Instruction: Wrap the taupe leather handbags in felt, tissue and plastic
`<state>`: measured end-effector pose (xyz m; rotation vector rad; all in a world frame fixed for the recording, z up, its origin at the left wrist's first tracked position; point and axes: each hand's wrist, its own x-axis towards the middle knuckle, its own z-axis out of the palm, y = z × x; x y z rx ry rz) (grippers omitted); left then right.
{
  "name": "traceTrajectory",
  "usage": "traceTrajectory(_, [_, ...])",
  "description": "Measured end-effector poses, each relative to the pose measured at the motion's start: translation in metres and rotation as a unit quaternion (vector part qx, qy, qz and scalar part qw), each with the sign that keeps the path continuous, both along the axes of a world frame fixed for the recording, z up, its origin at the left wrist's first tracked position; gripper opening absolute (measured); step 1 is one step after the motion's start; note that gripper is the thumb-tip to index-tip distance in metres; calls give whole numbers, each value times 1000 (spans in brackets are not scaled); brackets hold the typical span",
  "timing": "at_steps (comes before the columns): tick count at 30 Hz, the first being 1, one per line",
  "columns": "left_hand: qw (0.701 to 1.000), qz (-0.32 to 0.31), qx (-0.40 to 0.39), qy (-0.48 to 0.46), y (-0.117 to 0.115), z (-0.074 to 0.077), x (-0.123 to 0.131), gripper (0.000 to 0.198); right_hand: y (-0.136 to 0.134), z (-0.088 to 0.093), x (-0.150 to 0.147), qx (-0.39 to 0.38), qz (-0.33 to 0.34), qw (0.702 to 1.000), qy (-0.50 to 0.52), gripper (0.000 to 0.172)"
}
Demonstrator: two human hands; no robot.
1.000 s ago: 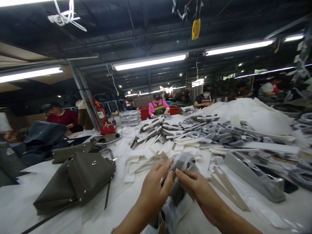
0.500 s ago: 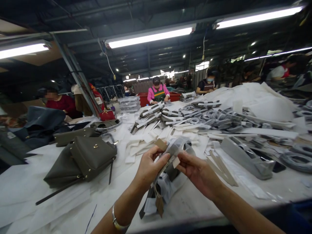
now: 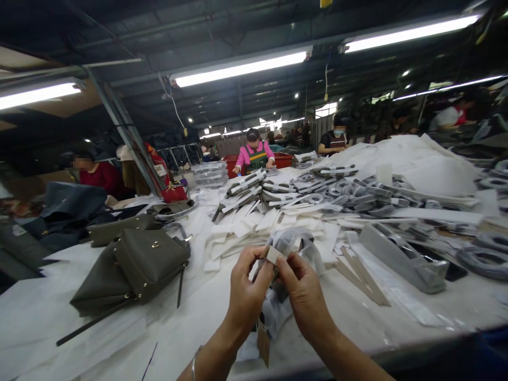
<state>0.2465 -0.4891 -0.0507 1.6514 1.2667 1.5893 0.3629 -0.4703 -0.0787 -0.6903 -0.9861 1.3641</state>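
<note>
A dark strap in translucent wrapping [image 3: 296, 238] is held above the white tabletop. My left hand [image 3: 251, 283] is closed around the strap, thumb and fingers pinching it. My right hand [image 3: 304, 288] is closed beside it, thumb and forefinger pinching a small pale strip [image 3: 273, 255] against the strap. Whether the strip is paper or tape I cannot tell. Below the hands hang more wrapping and a brown tag [image 3: 262, 344] on a cord. The fingers hide part of the strap.
Left lies an olive leather handbag [image 3: 154, 259] with gold fittings. Wrapped straps [image 3: 246, 182] and white paper strips [image 3: 234, 235] are heaped ahead. Right are a grey wrapped piece [image 3: 400, 259], brown strips [image 3: 367, 280] and a dark phone-like object [image 3: 454, 271]. Co-workers [image 3: 255, 153] sit beyond.
My hands have drawn closer together, the right moving left toward the other. The pale strip now lies across the strap between the thumbs. A tan piece by my left fingers no longer sticks up.
</note>
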Motion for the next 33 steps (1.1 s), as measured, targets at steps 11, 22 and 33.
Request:
traceTrajectory(11, [856, 186, 223, 428, -5, 16, -10, 24, 6, 0, -4, -2, -4, 1000, -10, 40])
traceTrajectory(22, [731, 258, 272, 570, -6, -19, -3, 76, 5, 1, 0, 38, 60, 997, 31, 38])
traceTrajectory(33, [977, -18, -21, 213, 8, 12, -24, 36, 24, 1, 24, 22, 82, 995, 47, 27])
